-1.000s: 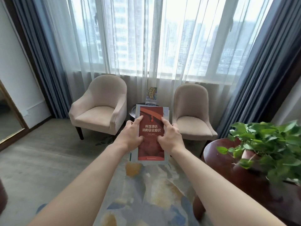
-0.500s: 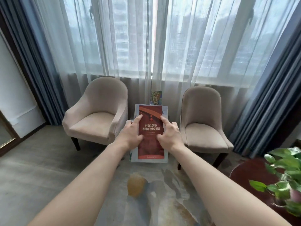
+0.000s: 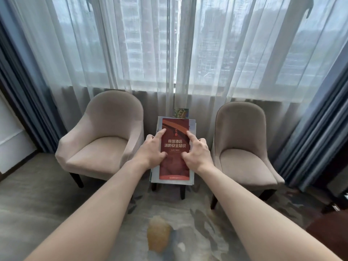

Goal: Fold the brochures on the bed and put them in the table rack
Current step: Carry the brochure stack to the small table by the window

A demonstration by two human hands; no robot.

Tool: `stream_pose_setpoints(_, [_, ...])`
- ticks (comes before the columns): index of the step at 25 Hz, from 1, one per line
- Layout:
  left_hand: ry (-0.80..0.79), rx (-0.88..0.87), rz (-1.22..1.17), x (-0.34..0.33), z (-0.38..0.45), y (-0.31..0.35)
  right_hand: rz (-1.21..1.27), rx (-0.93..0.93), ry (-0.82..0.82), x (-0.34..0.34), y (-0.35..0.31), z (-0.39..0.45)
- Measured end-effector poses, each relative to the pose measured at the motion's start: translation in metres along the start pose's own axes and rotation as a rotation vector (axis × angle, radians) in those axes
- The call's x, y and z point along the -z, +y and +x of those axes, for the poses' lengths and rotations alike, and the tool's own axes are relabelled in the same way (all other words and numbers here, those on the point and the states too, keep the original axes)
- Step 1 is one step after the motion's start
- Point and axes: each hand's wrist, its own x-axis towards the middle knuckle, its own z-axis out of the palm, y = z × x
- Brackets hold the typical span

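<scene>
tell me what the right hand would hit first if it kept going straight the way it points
Probably the green printed leaflet standing just beyond the red brochure stack that the right hand holds, then the sheer white curtain; depth is hard to judge.

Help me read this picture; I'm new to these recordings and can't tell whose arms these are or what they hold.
No machine here: a person wears a camera on the head, so you look down along their own arms. The left hand and right hand each grip a side of a stack of folded brochures, a red one on top. Behind it stands a small table, mostly hidden, between the left armchair and the right armchair. A colourful leaflet peeks up behind the stack, before sheer curtains.
</scene>
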Motion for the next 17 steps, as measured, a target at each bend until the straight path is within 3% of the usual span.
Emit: stream_pose_setpoints(17, [-0.008, 0.046, -0.030, -0.031, 0.333, -0.062, 0.025, -0.004, -0.047, -0.047, 0.034, 0.343])
